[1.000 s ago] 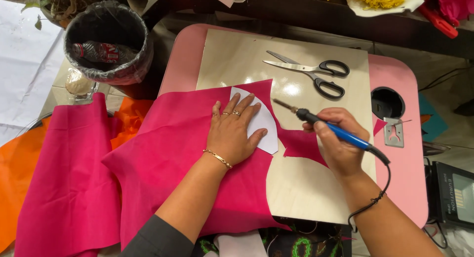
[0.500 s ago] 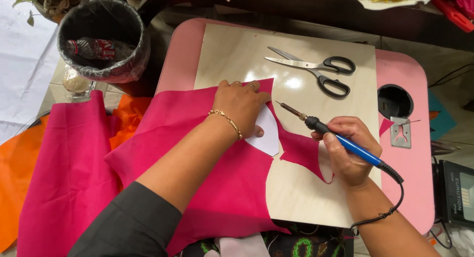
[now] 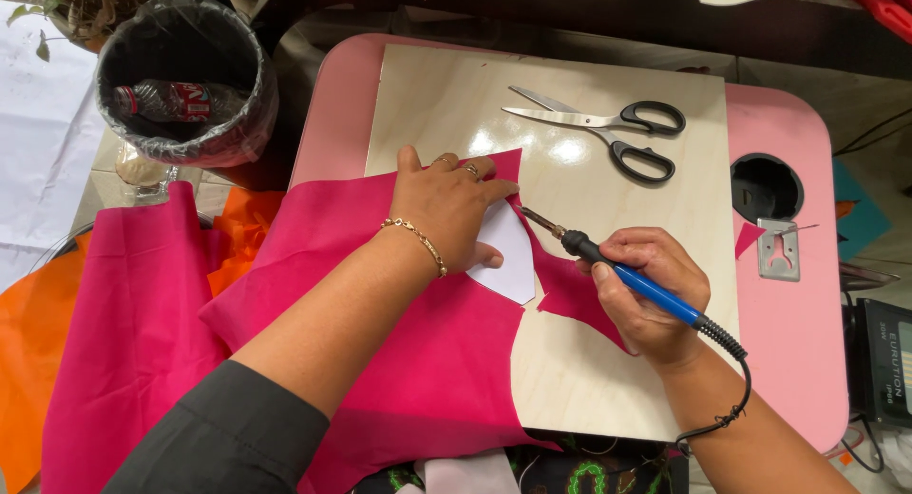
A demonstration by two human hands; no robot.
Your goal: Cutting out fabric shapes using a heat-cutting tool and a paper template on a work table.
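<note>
Pressing flat with fingers spread, the left hand [image 3: 449, 209] held down a white paper template [image 3: 505, 256] on the pink fabric [image 3: 418, 361], which lay across the pale wooden board [image 3: 570, 380] on the pink worktop [image 3: 798, 361]. The right hand [image 3: 651, 294] had its grip closed around the blue handle of a hot cutting tool [image 3: 617, 271], its metal tip touching the fabric just beside the template's edge. Black-handled scissors [image 3: 608, 133] lay on the board well apart from both hands. A lined bin [image 3: 180, 85] stood to the left, beside orange cloth [image 3: 28, 361].
</note>
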